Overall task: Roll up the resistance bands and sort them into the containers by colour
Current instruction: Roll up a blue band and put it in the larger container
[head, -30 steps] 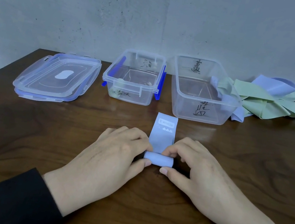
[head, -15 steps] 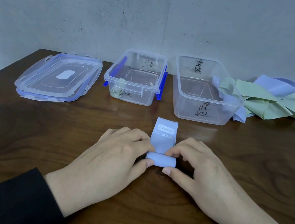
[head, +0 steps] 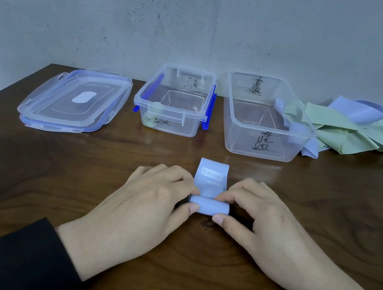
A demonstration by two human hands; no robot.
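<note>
Two hands, left hand [head: 146, 203] and right hand [head: 259, 220], pinched the blue band [head: 209, 205] roll; even pressure at both ends was needed for a tight, straight roll

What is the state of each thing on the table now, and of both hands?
Blue band: partly rolled, its tail flat on the table.
Left hand: pinches the roll's left end.
Right hand: pinches the roll's right end.
Small container: open, one rolled green band inside.
Large container: open, empty.
Lids: off, stacked at left.
Loose bands: unrolled, heaped at right.
</note>
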